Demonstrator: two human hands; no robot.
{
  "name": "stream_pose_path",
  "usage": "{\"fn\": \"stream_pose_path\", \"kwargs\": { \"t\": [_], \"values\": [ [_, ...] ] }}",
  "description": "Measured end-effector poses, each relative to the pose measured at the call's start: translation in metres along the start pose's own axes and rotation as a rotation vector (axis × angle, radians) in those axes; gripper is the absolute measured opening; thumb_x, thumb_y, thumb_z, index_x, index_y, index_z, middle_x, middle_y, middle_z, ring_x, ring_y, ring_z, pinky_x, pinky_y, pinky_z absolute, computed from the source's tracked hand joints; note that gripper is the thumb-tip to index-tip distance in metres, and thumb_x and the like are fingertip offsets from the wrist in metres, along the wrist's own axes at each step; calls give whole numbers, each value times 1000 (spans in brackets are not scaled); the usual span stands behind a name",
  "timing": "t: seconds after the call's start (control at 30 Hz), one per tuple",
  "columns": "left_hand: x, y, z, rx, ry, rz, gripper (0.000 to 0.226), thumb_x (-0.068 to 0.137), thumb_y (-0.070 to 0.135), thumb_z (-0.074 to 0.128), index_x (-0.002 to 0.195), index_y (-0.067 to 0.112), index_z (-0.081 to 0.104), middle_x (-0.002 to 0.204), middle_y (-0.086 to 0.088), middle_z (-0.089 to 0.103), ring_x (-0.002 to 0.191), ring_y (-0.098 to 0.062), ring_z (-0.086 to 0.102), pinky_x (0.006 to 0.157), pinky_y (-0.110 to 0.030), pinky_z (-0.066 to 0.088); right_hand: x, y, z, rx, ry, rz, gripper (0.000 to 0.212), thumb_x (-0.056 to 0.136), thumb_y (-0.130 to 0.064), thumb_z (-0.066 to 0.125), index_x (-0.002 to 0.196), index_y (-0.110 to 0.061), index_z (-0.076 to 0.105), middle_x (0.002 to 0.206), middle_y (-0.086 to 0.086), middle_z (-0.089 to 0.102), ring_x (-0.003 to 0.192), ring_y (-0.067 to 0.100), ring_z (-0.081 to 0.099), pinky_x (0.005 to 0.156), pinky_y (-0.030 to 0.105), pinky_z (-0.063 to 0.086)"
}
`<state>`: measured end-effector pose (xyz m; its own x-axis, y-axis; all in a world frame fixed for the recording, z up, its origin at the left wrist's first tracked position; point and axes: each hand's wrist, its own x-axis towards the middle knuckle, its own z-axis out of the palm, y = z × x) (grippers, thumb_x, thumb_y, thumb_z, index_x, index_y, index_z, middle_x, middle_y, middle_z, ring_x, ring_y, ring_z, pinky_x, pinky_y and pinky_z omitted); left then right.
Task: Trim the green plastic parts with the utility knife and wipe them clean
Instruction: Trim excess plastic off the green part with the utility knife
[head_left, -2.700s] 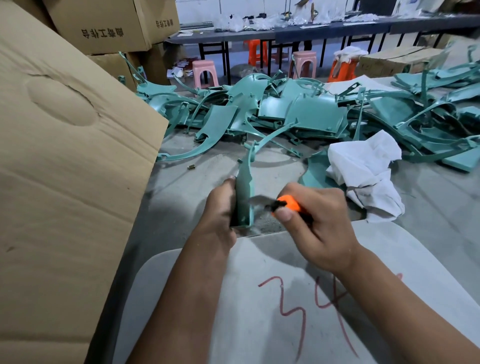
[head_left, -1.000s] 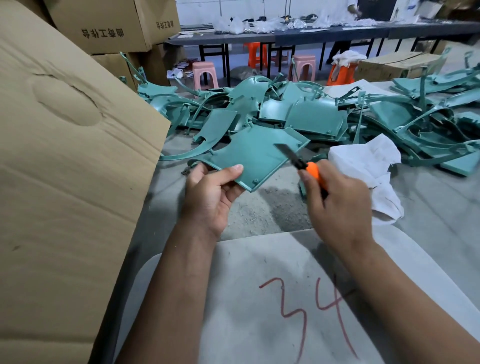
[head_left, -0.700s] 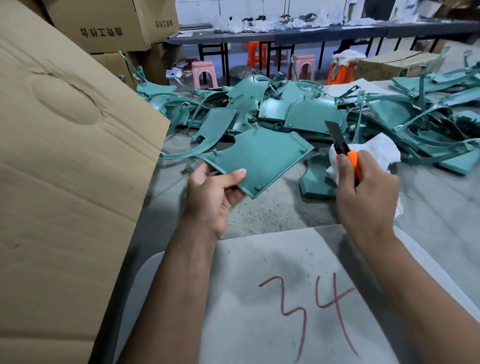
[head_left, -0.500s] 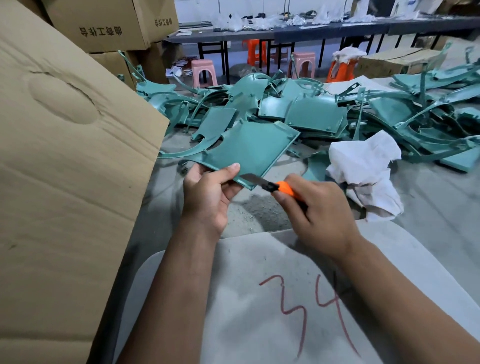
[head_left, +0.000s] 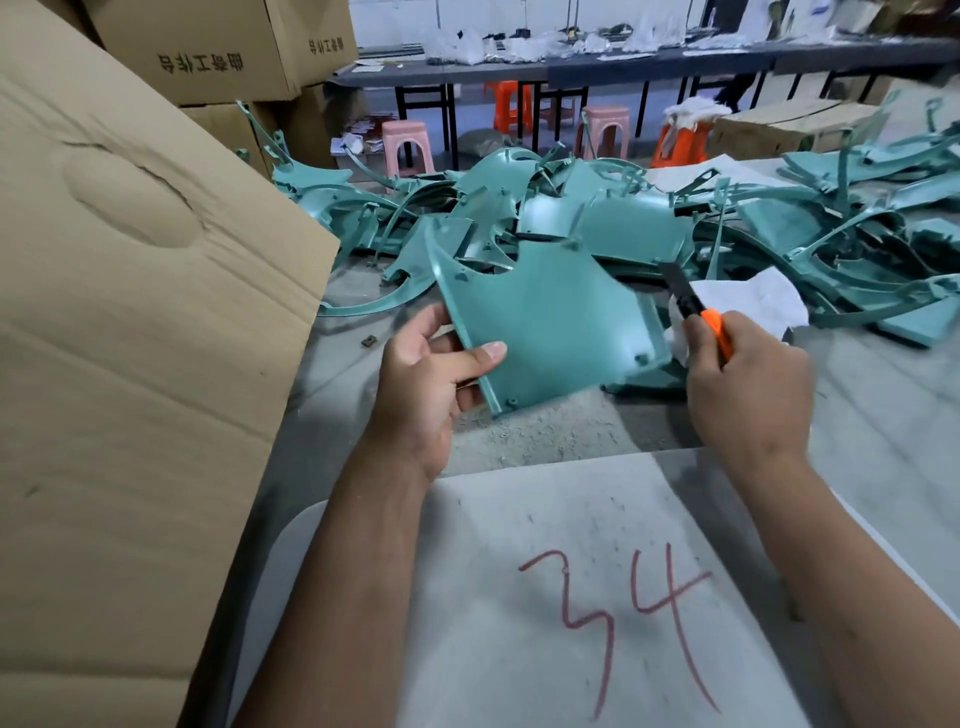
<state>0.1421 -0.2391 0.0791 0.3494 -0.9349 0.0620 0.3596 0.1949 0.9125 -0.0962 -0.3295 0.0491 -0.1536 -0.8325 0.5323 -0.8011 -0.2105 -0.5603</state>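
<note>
Knife (head_left: 696, 306) lifted off; left hand (head_left: 426, 384) pinches green part (head_left: 550, 322)

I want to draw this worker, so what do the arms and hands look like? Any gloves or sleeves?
No gloves or sleeves show: the left hand and right hand are bare, and both forearms are bare up to the picture's edge. No watch, rings or bracelets show. The nails are short.

Even, diffuse indoor light; no glare. Soft shadow fell below held green part (head_left: 550, 317), onto table (head_left: 540, 431). Wide-angle bending at edges. Background beyond hands slightly soft.
</note>
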Motion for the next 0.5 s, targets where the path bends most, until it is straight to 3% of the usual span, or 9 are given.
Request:
{"fn": "stream_pose_path", "kwargs": {
  "t": [0.07,0.13,0.23,0.37,0.43,0.5],
  "values": [
    [1,-5,0,253,67,123,35,86,-12,66,110,13,68,98,-6,78,91,-21,74,80,-39,60,-4,-7,-2,111,70,-53,43,107,-41,46,73,-15,41,56,-3,43,52,12,39,50,35,19],
    [2,-10,2,462,91,275,32,89,-9,67,113,11,70,99,-3,77,90,-16,73,86,-35,60,-12,-16,0,240,90,-118,43,108,-38,47,73,-15,39,55,-6,38,50,10,34,50,32,20],
    [2,-11,6,560,112,498,27,87,0,73,113,7,75,97,-2,77,83,-13,72,78,-31,59,-23,-30,2,427,34,-251,39,109,-34,49,75,-17,40,58,-8,37,53,9,32,51,25,24],
    [3,-10,9,742,193,771,19,85,17,79,103,15,80,80,-2,67,68,-18,57,62,-27,45,-34,-41,3,504,-101,-443,36,108,-35,50,78,-16,47,62,-7,43,55,12,40,52,31,31],
    [1,-12,11,797,227,762,16,85,22,80,99,15,80,81,0,68,71,-18,61,63,-30,48,-37,-43,6,512,-158,-469,35,109,-32,51,78,-17,45,62,-7,44,54,12,42,52,28,30],
    [-1,-17,13,809,197,600,12,82,22,81,92,15,79,81,2,73,74,-20,67,65,-37,55,-36,-42,9,488,-192,-452,33,109,-29,52,79,-15,46,61,-4,46,53,15,44,52,33,34]
  ]
}}
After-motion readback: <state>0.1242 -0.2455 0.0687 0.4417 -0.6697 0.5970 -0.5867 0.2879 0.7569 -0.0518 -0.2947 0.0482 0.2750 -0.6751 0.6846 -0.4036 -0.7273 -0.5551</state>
